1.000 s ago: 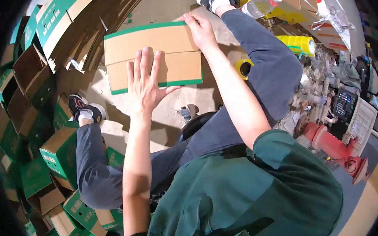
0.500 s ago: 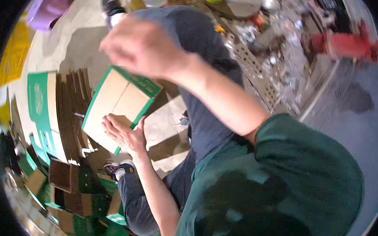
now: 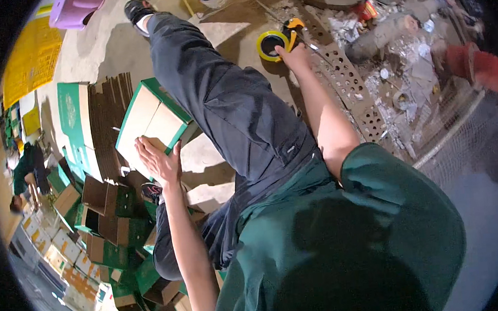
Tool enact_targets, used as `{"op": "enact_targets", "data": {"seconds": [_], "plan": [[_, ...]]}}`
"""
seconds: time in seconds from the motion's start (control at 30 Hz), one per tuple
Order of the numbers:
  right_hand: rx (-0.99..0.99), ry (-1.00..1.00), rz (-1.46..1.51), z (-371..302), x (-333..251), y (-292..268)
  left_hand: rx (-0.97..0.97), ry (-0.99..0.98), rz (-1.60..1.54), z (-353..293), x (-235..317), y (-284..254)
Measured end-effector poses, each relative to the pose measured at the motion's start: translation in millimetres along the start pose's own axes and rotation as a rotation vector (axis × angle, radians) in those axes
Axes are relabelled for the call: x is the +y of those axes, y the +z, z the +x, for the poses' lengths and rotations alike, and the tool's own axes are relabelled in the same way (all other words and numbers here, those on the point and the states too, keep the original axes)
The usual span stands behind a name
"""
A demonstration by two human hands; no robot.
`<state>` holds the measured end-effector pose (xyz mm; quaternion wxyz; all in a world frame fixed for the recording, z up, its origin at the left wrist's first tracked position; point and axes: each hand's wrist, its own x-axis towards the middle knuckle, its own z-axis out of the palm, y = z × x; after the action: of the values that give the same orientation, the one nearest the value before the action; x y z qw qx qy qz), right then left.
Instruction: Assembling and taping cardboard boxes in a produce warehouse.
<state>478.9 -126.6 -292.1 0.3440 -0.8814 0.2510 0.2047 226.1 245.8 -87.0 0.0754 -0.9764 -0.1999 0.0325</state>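
"Under the left hand (image 3: 160, 163), what lies there?"

"The green-edged carton (image 3: 148, 121), beneath extended fingers (image 3: 144, 149) gripping nothing."

"And the right hand (image 3: 297, 59)?"

"Just beside the yellow tape roll (image 3: 262, 42); whether its fingers grip, I can't tell."

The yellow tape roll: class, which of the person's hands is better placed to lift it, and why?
Right, I would judge. The right hand is at the tape roll, though its grip is unclear. The left hand rests on the cardboard box, with the right leg between it and the roll.
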Motion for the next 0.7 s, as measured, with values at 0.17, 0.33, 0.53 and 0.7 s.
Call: {"op": "enact_targets", "data": {"seconds": [0.17, 0.33, 0.53, 0.7], "plan": [[0.033, -0.16, -0.1, 16, 9, 9, 0.0, -0.03, 0.011, 3, 11, -5], [0.107, -0.535, 0.038, 32, 25, 0, 0.069, -0.002, -0.003, 7, 14, -7], [-0.461, -0.125, 1.239, 9, 8, -11, 0.13, -0.023, -0.028, 0, 6, 1], [-0.892, -0.079, 1.748, -17, -15, -70, 0.125, -0.111, -0.107, 2, 19, 2]]}}
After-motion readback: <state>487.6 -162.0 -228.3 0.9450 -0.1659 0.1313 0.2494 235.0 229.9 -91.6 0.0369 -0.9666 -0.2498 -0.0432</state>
